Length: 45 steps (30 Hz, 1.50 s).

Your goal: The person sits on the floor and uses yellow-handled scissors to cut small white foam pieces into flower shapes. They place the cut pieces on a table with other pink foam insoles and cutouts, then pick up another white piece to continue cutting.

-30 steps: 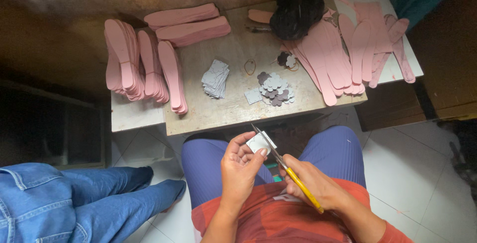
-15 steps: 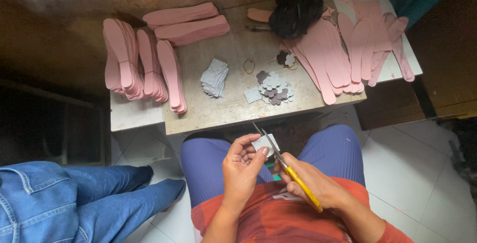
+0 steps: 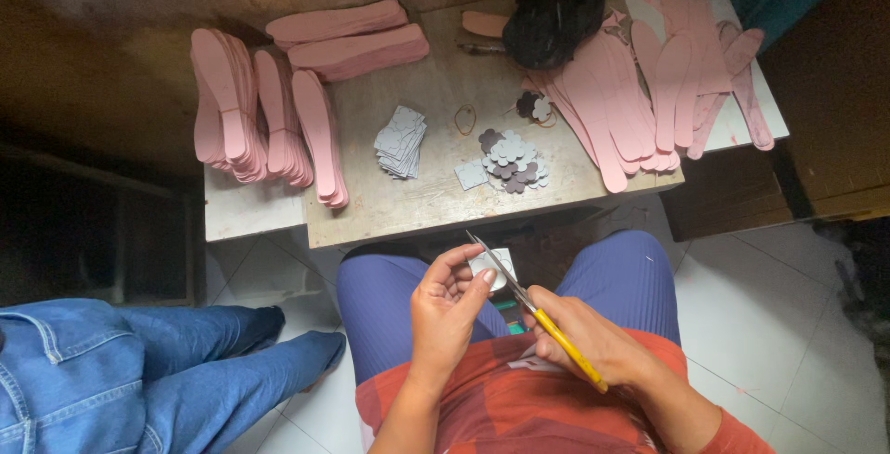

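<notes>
An orange-red long-sleeved top [image 3: 519,412] fills the lower middle of the frame. Ribbed blue-violet trousers [image 3: 616,278] cover both thighs above it. Both hands are bare.

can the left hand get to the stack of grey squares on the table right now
Probably not at once: the left hand is pinching a small grey piece. The path to the stack of grey squares looks clear otherwise.

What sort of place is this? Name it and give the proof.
Most likely a small home workshop for shoe parts. Stacks of pink sole-shaped cutouts lie on a low table, beside a heap of small flower-shaped pieces. The right hand works scissors on a small grey piece held by the left hand.
</notes>
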### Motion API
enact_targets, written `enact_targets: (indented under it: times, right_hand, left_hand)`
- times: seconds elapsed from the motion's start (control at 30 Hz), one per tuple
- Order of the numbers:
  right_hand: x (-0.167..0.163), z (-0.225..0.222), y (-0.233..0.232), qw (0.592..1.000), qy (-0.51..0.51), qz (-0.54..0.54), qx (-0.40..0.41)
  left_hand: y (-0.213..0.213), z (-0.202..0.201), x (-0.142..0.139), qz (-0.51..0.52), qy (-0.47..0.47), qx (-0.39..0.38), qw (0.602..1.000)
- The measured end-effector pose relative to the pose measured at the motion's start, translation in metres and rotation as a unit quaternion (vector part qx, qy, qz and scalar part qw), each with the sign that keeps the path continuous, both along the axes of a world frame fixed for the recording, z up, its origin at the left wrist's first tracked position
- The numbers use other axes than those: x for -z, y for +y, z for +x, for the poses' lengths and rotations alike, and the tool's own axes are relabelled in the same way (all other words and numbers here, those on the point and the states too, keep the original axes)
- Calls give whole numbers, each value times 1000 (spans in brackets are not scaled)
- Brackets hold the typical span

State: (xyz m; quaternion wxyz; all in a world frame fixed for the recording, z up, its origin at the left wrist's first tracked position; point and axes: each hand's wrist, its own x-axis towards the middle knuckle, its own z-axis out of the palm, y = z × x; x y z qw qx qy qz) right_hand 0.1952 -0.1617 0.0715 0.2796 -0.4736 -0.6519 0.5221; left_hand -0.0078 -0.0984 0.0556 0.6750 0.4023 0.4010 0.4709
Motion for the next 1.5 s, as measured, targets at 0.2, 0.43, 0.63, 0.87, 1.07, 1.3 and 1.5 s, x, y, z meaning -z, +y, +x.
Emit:
enact_targets:
  times: [0.2, 0.43, 0.63, 0.87, 1.07, 1.3, 1.5]
  right_hand:
    - [-2, 0, 1, 1000, 25, -7, -7]
    - [-4, -6, 3, 990, 120, -74, -3]
    - [3, -8, 0, 987, 136, -78, 22]
    - [6, -13, -5, 988, 120, -60, 76]
    - [3, -17, -7, 991, 105, -31, 74]
    - [-3, -20, -7, 993, 67, -10, 94]
    - [-7, -19, -5, 995, 51, -28, 87]
  left_hand:
    - [0, 0, 5, 13, 42, -26, 999]
    - [-2, 9, 16, -30, -99, -6, 995]
    - [-11, 16, 19, -76, -114, 1, 991]
    - [-20, 24, 6, -81, -82, 36, 993]
    - [-21, 23, -6, -111, -108, 72, 985]
    - [-23, 24, -3, -125, -114, 66, 983]
    - [-23, 24, 5, -88, -120, 56, 987]
